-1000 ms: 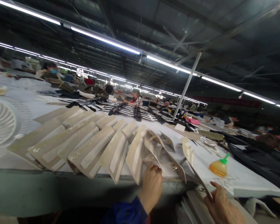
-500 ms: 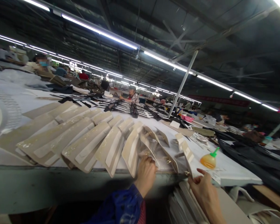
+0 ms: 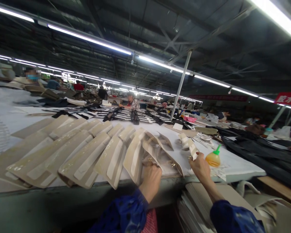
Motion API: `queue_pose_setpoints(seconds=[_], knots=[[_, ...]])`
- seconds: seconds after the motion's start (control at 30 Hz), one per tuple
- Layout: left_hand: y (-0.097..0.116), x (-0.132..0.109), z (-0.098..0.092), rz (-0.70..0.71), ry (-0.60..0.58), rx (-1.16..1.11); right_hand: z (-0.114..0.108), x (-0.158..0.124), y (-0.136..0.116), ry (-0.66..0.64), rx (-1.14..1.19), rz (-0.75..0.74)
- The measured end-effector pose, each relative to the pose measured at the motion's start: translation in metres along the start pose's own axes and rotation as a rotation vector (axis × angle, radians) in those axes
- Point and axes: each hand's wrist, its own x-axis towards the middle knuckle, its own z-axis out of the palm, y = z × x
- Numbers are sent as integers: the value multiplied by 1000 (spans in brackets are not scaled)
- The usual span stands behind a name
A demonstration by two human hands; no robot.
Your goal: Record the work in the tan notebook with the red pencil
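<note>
Along the near edge of the long white table [image 3: 235, 166], my left hand [image 3: 150, 176] is curled shut on the lower edge of a glossy beige panel with a white strip [image 3: 161, 156], which lies on the tabletop. My right hand [image 3: 200, 166] pinches a smaller beige piece with white tabs [image 3: 192, 149] and holds it upright just above the table.

One squat orange bottle with a green nozzle [image 3: 213, 158] stands just beside that hand, on its right. To the left, a fan of overlapping beige panels [image 3: 82, 155] crowds the surface. I count roughly ten, though the overlaps blur the exact number. Below the table edge, under my right forearm, sits one stack of grey boards [image 3: 196, 200]. Dark cloth [image 3: 254, 150] covers the far right of the bench. One slanted metal pole [image 3: 180, 85] rises behind, and a seated co-worker [image 3: 133, 103] is well apart.
</note>
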Motion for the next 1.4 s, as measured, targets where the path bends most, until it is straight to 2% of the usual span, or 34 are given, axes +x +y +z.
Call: queue_pose_setpoints(seconds=[0.17,0.3,0.43,0.53,0.67,0.8,0.93,1.03,1.4], knots=[[16,-7,-16,94,4,160,-6,0,10,-55,157,-90],[22,-8,-19,66,42,225,-16,-14,23,-35,261,-144],[20,-9,-11,51,101,226,-27,-42,32,58,338,-216],[16,-10,-3,64,160,203,-31,-76,29,100,383,-340],[11,-13,9,89,251,166,-21,-119,13,-19,413,-607],[8,-13,17,80,331,135,4,-136,-1,-43,316,-750],[8,-11,21,52,391,102,28,-134,-5,11,189,-750],[7,-10,23,40,423,82,37,-132,-4,42,117,-715],[6,-13,23,56,487,114,35,-116,-13,40,125,-647]])
